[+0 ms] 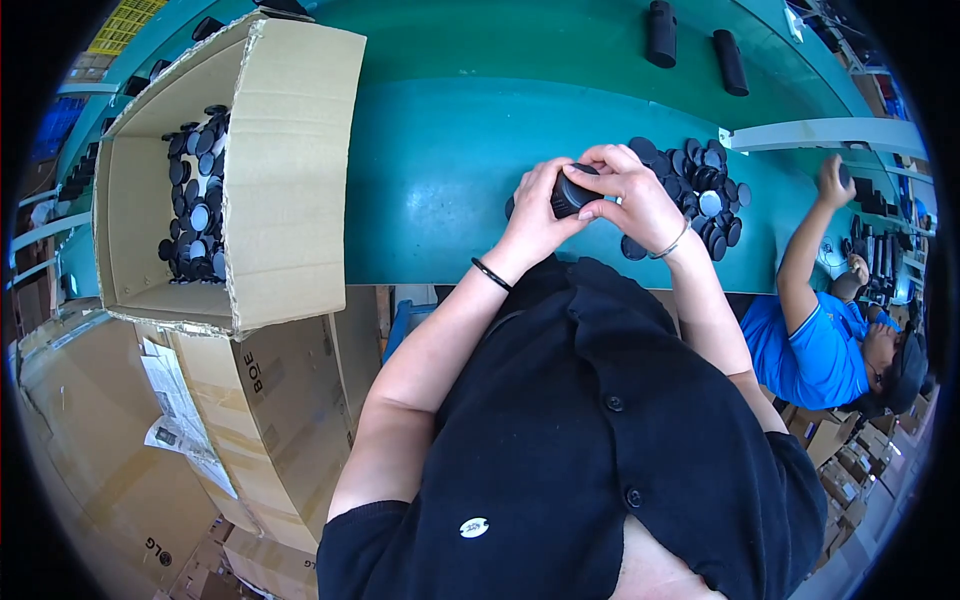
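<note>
Both my hands meet over the table's near edge around one black, round, ribbed cap. My left hand grips it from the left, with the fingers curled round its side. From the other side, my right hand pinches the cap between thumb and fingers. The underside of the cap is hidden by the hands. Just right of my right hand lies a loose pile of black round discs, one showing a pale grey face. A dark piece peeks out beside my left hand, mostly covered.
An open cardboard box holding many black discs stands at the left of the green table. Two black cylinders stand at the back. At right, a co-worker in a blue shirt reaches over the table. Large cartons fill the lower left.
</note>
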`<state>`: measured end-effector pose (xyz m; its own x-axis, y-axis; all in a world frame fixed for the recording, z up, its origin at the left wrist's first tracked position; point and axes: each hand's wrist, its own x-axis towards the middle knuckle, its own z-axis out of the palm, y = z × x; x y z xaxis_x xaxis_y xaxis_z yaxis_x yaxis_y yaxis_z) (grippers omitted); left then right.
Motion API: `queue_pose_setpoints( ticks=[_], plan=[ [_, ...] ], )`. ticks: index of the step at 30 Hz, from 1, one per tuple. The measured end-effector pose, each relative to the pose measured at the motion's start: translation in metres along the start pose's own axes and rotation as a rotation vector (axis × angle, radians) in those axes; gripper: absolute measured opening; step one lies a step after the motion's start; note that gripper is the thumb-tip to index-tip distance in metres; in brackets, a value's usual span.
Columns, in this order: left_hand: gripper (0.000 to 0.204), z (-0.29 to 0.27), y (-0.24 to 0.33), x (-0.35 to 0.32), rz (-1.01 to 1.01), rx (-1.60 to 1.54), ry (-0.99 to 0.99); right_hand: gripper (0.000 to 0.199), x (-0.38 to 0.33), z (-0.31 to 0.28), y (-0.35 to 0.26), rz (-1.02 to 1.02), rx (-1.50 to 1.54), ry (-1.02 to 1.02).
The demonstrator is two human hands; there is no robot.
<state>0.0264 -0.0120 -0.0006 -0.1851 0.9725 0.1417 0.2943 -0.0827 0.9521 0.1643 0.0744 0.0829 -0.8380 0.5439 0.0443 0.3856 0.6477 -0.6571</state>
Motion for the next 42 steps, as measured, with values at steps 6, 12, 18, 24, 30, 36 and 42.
queue_pose_setpoints(
  ticks=[6,12,18,24,30,36,42],
  plan=[
    [0.065,0.000,0.000,0.000,-0.018,-0.006,0.015,0.052,-0.005,0.007,0.007,0.016,0.093,0.106],
    [0.066,0.001,0.000,-0.001,-0.019,-0.013,0.003,0.049,-0.013,0.013,0.013,0.048,0.196,0.166],
    [0.065,0.002,0.000,0.000,-0.008,-0.012,0.017,0.049,-0.011,0.013,0.011,0.049,0.225,0.151],
    [0.062,0.004,0.000,-0.001,-0.002,-0.044,0.073,0.048,-0.011,0.013,0.009,0.078,0.173,0.119],
    [0.063,0.005,0.000,-0.003,0.010,-0.027,0.089,0.048,-0.012,0.015,0.003,0.107,0.149,0.142],
    [0.064,0.006,0.001,-0.004,0.005,-0.052,0.083,0.046,-0.011,0.013,-0.001,0.084,0.021,0.099],
    [0.062,0.004,0.001,-0.003,0.008,-0.035,0.087,0.047,-0.008,0.013,0.000,0.049,0.041,0.117]
  ],
)
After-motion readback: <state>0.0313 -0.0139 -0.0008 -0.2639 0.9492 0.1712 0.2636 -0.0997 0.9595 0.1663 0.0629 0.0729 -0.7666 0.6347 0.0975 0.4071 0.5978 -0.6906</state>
